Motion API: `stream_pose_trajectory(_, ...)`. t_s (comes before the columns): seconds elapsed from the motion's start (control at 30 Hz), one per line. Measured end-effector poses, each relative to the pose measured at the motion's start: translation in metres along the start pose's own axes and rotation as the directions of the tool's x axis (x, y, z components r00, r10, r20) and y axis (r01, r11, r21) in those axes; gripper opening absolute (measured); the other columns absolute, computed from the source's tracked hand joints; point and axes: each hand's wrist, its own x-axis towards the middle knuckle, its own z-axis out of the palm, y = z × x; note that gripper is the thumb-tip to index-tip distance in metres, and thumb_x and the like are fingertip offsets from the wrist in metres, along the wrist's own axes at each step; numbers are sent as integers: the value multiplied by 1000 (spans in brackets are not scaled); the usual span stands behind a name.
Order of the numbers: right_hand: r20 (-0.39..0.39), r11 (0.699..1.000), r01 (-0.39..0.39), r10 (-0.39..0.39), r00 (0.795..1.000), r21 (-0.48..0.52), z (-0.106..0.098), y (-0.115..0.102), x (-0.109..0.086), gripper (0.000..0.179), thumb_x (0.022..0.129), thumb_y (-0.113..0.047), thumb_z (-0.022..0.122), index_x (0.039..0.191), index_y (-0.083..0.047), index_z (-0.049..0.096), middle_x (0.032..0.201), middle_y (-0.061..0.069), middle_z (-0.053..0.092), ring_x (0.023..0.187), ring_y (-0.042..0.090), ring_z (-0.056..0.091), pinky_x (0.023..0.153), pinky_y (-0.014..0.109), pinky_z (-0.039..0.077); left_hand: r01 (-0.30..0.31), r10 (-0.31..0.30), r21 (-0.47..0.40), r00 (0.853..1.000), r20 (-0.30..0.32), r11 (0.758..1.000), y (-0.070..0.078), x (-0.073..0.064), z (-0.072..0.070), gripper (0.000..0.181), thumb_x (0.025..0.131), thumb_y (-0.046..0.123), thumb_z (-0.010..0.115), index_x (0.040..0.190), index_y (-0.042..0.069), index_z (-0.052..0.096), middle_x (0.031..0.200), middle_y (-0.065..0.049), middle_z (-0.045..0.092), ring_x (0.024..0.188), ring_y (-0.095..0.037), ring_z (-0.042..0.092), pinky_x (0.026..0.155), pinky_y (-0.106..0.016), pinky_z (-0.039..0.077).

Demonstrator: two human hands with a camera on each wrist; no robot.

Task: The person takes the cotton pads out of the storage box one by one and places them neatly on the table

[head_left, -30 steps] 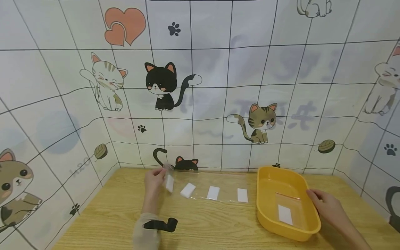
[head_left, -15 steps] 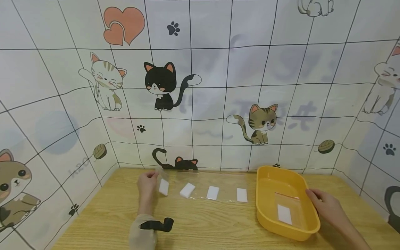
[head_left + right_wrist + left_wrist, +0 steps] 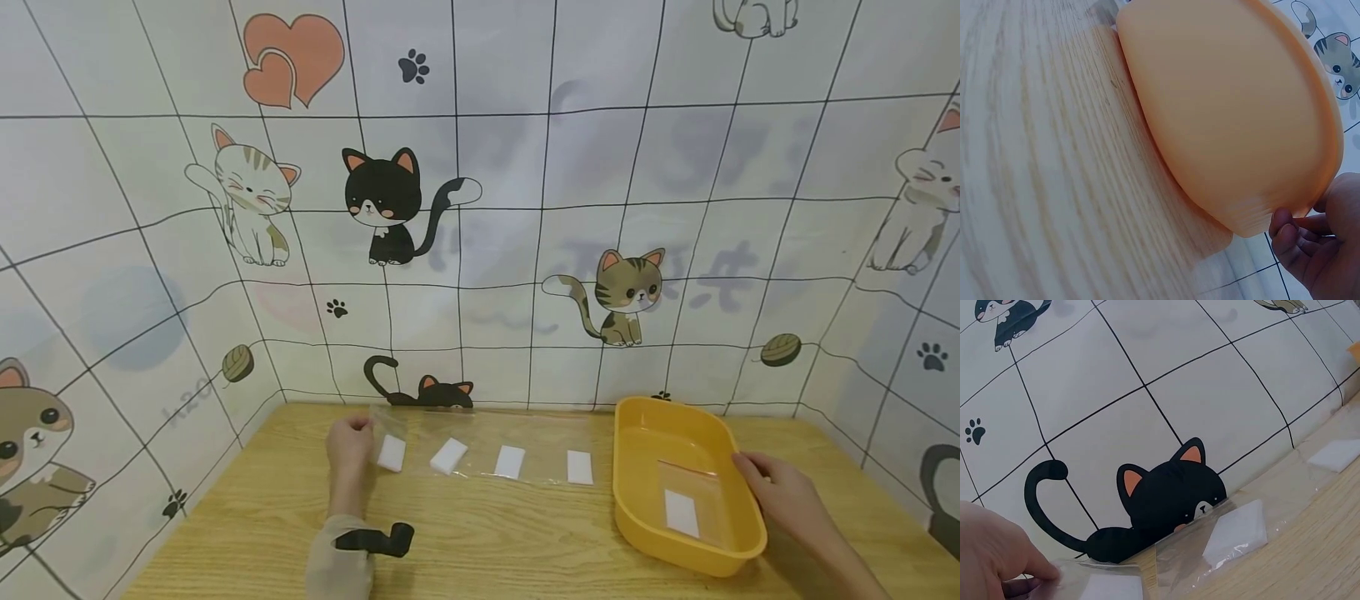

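Note:
At the left end of a row of clear plastic bags, my left hand [image 3: 349, 450] pinches the upper left edge of a clear plastic bag [image 3: 391, 454] with a white rectangular piece inside. The left wrist view shows the thumb and a finger on the corner of this plastic bag [image 3: 1113, 586]. To its right lie more such bags, with white pieces [image 3: 448, 457] tilted or nearly upright. My right hand [image 3: 780, 492] grips the right rim of a yellow plastic tray [image 3: 637, 533]. Inside the tray rests another clear bag [image 3: 682, 512], with a red line along its top.
The wooden table [image 3: 480, 542] backs onto a wall covering [image 3: 510, 167] printed with cats and a grid. In the right wrist view, the tray's outer wall [image 3: 1222, 100] fills much of the picture above the table surface. A dark strap [image 3: 375, 541] wraps the left sleeve.
My left hand has moved left and slightly down with the bag, which has gone from hanging raised to lying more flat beside the others. The right hand and tray stay nearly still.

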Motion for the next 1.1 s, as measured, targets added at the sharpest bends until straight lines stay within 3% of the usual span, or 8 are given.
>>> stream_pose_trajectory(0.23, -6, 1000, 1, -1, 1000, -1, 0, -1, -1, 65, 110, -37, 34, 130, 23, 48, 126, 42, 55, 114, 60, 52, 88, 65, 48, 18, -17, -22, 1000, 18, 1000, -2, 0, 1, 23, 94, 2, 57, 108, -14, 67, 110, -31, 65, 104, -46, 59, 91, -55, 47)
stream_pose_trajectory(0.53, 8, 1000, -18, 18, 1000, -2, 1, -2, 0, 68, 110, -39, 33, 131, 23, 47, 127, 42, 54, 116, 60, 50, 90, 66, 47, 8, -9, 33, 1000, 22, 999, -7, -2, 2, 22, 93, 5, 59, 106, -10, 69, 109, -28, 67, 103, -45, 62, 89, -55, 48)
stream_pose_trajectory(1.1, -8, 1000, -8, 8, 1000, 9, 1, -2, -1, 66, 110, -38, 34, 131, 23, 48, 126, 42, 54, 114, 59, 51, 89, 66, 47, -13, 12, 26, 999, 31, 1000, -16, 1, 4, 23, 94, 7, 60, 102, -12, 69, 103, -28, 68, 98, -44, 62, 86, -55, 49)
